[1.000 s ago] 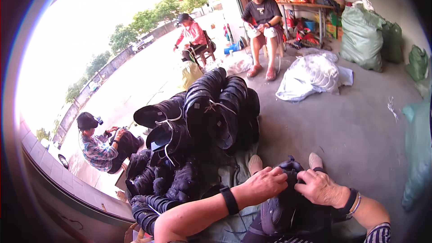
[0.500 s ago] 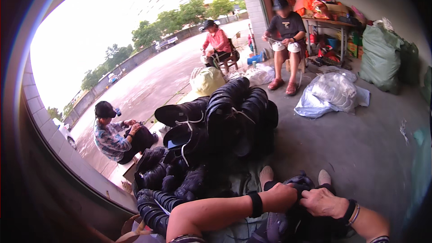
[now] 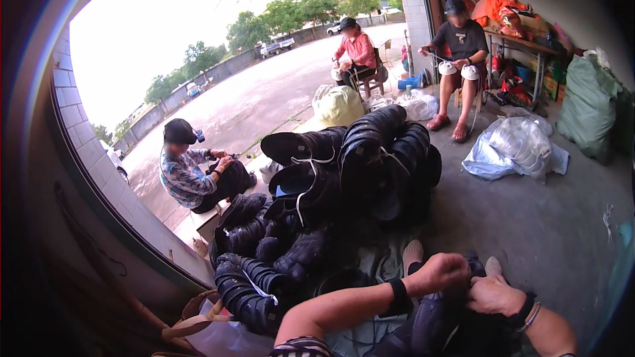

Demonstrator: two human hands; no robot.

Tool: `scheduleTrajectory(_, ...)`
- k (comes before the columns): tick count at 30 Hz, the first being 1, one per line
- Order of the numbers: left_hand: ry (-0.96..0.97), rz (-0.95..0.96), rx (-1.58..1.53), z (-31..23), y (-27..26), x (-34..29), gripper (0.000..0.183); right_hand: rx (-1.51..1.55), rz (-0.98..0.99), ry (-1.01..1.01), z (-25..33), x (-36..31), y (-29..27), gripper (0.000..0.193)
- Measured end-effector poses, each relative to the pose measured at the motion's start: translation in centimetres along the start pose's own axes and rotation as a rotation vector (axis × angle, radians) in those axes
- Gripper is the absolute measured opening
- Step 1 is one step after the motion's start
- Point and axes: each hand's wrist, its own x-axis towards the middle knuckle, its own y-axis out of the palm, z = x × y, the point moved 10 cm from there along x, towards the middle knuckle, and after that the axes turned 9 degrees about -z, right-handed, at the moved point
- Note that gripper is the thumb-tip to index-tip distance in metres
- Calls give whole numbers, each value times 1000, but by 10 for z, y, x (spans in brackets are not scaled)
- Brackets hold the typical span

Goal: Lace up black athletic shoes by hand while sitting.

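Note:
My left hand (image 3: 440, 274) is raised above my lap, its fingers pinched together; whatever they hold is too small to see. Just right of it, my right hand (image 3: 496, 295) grips the edge of a dark padded piece (image 3: 426, 324) that lies across my thighs. Part of this piece is hidden by my hands and wrists. In front of me, to the left, stand stacks of nested black curved shells (image 3: 374, 152), some tied with white cord. More black shells (image 3: 254, 297) lie in rows by my left forearm.
A basket handle (image 3: 192, 322) shows at the lower left. Ahead sit co-workers: one in a patterned shirt (image 3: 188, 175), one in red (image 3: 357, 49), one in black (image 3: 460, 43). A clear plastic bag (image 3: 519, 145) lies on the floor; a green sack (image 3: 589, 106) stands by the wall.
The view has turned a little left. My left hand has lifted up and away from the dark piece, while my right hand stays at it.

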Motion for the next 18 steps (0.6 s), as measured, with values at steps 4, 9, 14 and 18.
scheduleTrajectory(4, -335, -206, -736, 15, 2, -13, 17, -18, 0, 66, 4, -10, 7, 22)
scheduleTrajectory(9, -253, -225, -641, 8, -1, -13, 17, 116, -368, 71, 7, -19, -12, 13)
scheduleTrajectory(14, -264, -251, -366, 4, -31, -16, 20, 1397, -1004, 122, -50, -47, -84, 13)
scheduleTrajectory(18, -152, -153, -22, -19, -36, -5, 13, 1856, -786, 264, -64, -47, -31, 16)
